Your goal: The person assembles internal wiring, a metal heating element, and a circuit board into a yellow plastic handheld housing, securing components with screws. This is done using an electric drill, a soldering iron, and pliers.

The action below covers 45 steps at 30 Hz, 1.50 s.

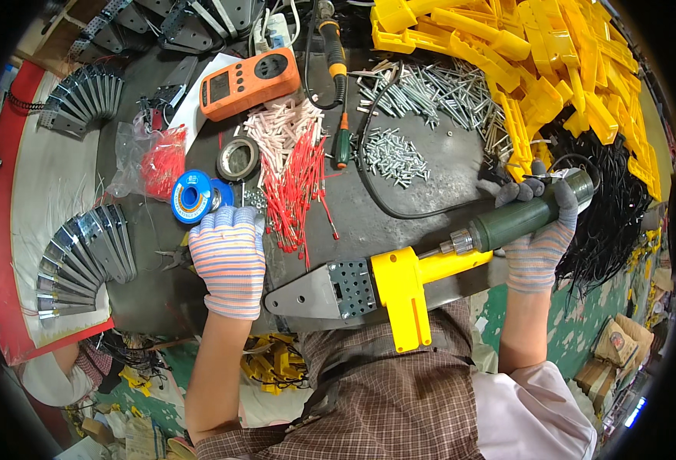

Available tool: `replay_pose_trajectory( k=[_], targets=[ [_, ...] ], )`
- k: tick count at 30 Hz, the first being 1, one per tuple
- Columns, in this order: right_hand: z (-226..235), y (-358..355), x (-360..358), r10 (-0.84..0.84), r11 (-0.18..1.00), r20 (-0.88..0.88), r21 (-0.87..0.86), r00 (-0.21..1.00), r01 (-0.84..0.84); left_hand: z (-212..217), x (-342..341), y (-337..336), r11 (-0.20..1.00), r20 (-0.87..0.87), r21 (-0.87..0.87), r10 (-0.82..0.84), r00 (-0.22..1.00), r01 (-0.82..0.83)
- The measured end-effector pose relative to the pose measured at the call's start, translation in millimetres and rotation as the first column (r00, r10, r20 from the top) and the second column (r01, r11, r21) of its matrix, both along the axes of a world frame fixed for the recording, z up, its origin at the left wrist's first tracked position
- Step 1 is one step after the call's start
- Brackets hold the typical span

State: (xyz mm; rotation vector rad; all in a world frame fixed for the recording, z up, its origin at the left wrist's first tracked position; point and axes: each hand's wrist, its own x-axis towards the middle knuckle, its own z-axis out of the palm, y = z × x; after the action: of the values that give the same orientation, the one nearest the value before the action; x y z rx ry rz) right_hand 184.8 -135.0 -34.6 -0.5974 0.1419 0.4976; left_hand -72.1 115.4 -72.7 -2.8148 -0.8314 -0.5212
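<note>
Yellow plastic shells (541,54) crowd the far right of the worktop (330,218) in the head view, with black cables (602,222) bunched nearer, just beyond the right hand (537,249). Long screws (460,96) and short screws (394,157) lie loose at the far middle; a dark cord (411,217) loops between the short screws and the person. Left of these are red-covered wires (296,192), an orange meter (238,84), a tape roll (224,159) and a blue spool (192,197). Fanned metal plates (85,261) stand farther left. Pliers (175,259), partly hidden, sit just beside the left hand (229,257).

The right hand's fingers wrap closely around a green power driver (518,221), whose bit points left to a yellow housing (399,291). That housing, with a grey metal plate (305,293) on its left, lies across the near edge. The left hand's fingers curl beside the spool and small nuts (255,201); the tips are hidden, so whether they grip anything cannot be told.
</note>
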Motion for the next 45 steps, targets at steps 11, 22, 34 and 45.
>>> replay_pose_trajectory(
  k=[11,22,34,45],
  targets=[
    [2.0,-0.8,-3.9,0.011,1.000,0.016,0.023,1.000,-0.011,-7.4,3.0,-6.1,1.000,0.055,-0.024,0.004,0.999,-0.002],
    [0.9,-4.1,-2.6,0.046,0.998,0.028,0.038,0.999,-0.047,13.0,15.4,-6.6,0.995,-0.296,-0.070,0.044,0.954,-0.067],
    [6.0,-2.5,-5.0,0.059,0.996,0.054,0.062,0.997,-0.062,-4.0,3.8,-113.2,0.877,0.465,-0.439,0.034,0.885,0.197],
    [7.3,-4.1,-10.3,0.022,0.998,0.086,0.061,0.996,-0.028,-12.3,13.8,-118.5,0.900,0.515,-0.371,-0.004,0.857,0.227]
  ],
)
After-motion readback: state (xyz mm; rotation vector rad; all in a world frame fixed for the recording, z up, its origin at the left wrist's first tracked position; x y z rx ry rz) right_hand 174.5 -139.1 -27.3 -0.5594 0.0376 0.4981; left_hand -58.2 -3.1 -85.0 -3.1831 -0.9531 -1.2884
